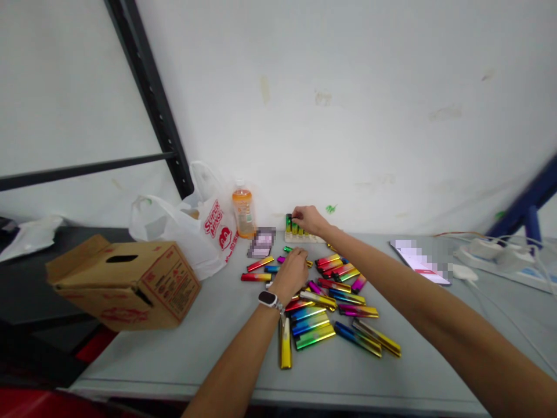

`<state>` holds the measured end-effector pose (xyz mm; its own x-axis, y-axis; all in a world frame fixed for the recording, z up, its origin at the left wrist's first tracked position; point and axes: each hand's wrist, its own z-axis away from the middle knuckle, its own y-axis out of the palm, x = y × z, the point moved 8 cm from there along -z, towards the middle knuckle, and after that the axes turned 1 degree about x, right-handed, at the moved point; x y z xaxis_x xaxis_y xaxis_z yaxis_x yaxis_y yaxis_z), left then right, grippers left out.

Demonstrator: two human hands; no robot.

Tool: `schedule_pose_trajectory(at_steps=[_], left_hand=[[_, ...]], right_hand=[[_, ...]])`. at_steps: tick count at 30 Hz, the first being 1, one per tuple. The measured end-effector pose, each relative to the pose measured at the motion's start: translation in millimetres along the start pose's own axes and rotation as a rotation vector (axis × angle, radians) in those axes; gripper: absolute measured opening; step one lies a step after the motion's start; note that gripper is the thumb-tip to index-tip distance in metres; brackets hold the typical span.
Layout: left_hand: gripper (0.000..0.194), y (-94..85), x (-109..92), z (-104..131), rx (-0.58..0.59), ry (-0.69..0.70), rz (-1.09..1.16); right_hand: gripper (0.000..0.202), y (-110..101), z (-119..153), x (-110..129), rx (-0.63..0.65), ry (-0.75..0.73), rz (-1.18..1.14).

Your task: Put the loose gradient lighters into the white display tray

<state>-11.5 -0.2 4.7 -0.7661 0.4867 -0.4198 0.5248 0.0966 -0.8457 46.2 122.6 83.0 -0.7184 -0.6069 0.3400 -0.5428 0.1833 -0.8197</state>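
Observation:
At the back of the table, my right hand (311,219) pinches the top of a green-and-yellow lighter that stands in a pale rack (315,238). Several lighters of the same colours stand upright in a row there, partly behind the fingers. My left hand (295,270) reaches over a loose spread of shiny lighters (311,322). Its fingers are curled down around a lighter whose purple and yellow ends seem to show on either side. A small green lighter (288,249) lies just beyond those fingertips. The spread is red, blue, green, purple and gold, several overlapping.
On the left stand an open cardboard box (167,287) and a white plastic bag (204,232). An orange drink bottle (243,212) and a phone (261,242) are behind the lighters. Another phone (420,261), a charger (465,273) and a power strip (509,261) with cables lie right.

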Motion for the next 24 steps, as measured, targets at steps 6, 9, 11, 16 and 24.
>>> schedule_pose_trajectory(at_steps=[6, 9, 11, 16, 24], left_hand=[[0.043, 0.3, 5.3, -2.3, 0.019, 0.014, -0.01], [0.039, -3.1, 8.1, -4.2, 0.019, 0.012, 0.005], [0.035, -5.1, 9.6, -6.3, 0.04, 0.006, 0.005], [0.032, -8.4, 17.3, -16.6, 0.082, -0.033, -0.01], [0.038, -2.6, 22.1, -42.9, 0.278, -0.042, -0.122]], right_hand=[[0.011, 0.9, -4.3, 1.6, 0.04, 0.017, 0.018], [0.011, 1.3, -3.0, 2.3, 0.072, 0.048, 0.05], [0.012, -0.3, -0.5, 1.1, 0.085, 0.088, 0.087], [0.02, -11.3, 9.1, 11.9, 0.083, 0.04, 0.302], [0.033, -15.8, 23.9, 27.5, 0.157, -0.021, 0.403]])
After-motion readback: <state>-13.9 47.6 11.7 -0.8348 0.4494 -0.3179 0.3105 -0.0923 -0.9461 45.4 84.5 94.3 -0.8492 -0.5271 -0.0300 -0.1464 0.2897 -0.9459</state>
